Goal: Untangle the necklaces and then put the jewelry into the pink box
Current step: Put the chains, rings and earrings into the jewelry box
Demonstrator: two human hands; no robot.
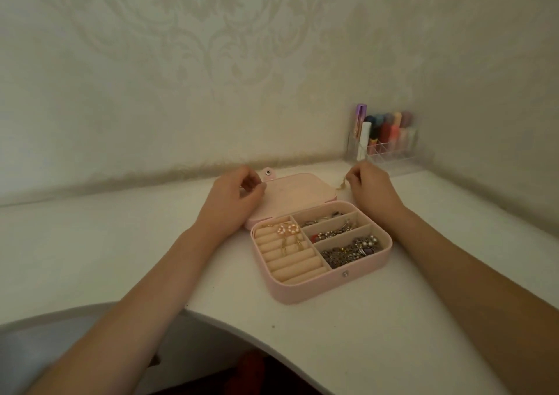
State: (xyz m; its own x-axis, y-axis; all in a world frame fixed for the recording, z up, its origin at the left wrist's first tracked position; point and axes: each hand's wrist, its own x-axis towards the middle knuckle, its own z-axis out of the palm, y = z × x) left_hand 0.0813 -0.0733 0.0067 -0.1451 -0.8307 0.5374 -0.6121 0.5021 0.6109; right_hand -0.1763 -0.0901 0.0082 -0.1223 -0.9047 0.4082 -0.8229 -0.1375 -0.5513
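Observation:
The pink box (302,291) lies open on the white table, its lid (296,192) folded back flat. Inside, ring rolls on the left carry pearl-and-gold earrings (287,230); three compartments on the right hold several mixed pieces of jewelry (351,251). My right hand (372,187) hovers beyond the box's far right corner and pinches a small tangle of gold necklace chain (342,183). My left hand (239,195) is over the lid's left side with curled fingers pinched together; whether a thin chain runs to it is too faint to tell.
A clear organizer (390,149) with lipsticks and small bottles stands in the back right corner against the wall. The white table (393,319) has a curved front edge at the lower left. Patterned wallpaper rises behind the table.

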